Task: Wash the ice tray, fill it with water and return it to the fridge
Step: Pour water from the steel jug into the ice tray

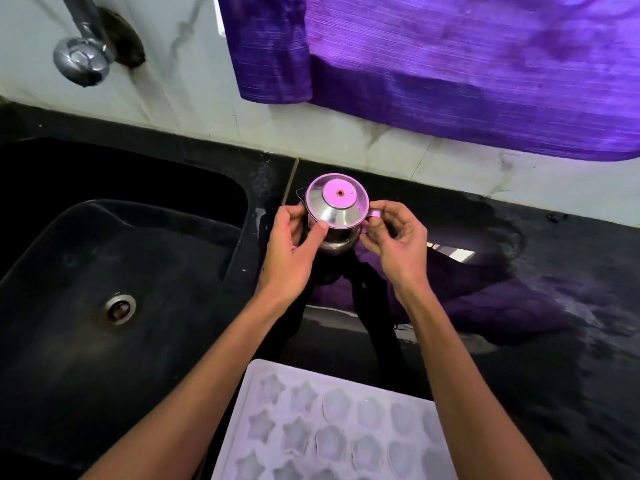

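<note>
A white ice tray [332, 427] with star and round cells lies flat on the black counter at the bottom centre, between my forearms. Beyond it stands a small steel jug [334, 206] with a lid, just right of the sink. My left hand [294, 244] grips the jug's left side, thumb against the lid's rim. My right hand [394, 240] pinches the jug's handle on the right side. Whether the tray's cells hold water cannot be told.
A black sink [114, 237] with a metal drain [119, 308] fills the left. A chrome tap [81, 58] is mounted on the wall above it. A purple curtain [450, 64] hangs at the upper right. The black counter [536, 306] on the right is wet.
</note>
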Tool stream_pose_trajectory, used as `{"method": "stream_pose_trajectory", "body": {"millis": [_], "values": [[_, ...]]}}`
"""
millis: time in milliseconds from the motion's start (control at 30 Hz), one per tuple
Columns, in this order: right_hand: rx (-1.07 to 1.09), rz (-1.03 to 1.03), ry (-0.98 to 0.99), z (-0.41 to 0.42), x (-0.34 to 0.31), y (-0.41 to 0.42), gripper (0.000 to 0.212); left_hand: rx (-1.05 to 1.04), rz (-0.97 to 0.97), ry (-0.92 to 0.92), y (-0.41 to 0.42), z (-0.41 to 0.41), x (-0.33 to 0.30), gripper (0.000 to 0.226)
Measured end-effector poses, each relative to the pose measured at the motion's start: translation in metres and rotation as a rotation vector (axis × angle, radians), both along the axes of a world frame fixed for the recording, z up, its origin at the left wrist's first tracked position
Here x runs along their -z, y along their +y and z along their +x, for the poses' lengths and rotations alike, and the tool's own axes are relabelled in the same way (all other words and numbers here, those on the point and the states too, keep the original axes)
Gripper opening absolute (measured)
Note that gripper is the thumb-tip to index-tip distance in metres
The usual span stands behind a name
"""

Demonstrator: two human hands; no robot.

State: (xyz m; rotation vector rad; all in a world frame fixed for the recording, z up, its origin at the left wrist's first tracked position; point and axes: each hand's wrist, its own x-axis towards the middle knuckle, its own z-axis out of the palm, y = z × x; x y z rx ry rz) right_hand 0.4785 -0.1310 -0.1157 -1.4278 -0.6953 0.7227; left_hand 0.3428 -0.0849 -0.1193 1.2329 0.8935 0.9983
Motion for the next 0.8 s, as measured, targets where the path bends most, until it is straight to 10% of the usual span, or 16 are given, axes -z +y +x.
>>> {"method": "stream_pose_trajectory", "body": {"millis": [800], "values": [[-0.029, -0.119, -0.309, 0.010, 0.005, -0.062, 0.045, -0.018, 0.031, 0.293, -0.024, -0.039, -0.011, 0.038]]}}
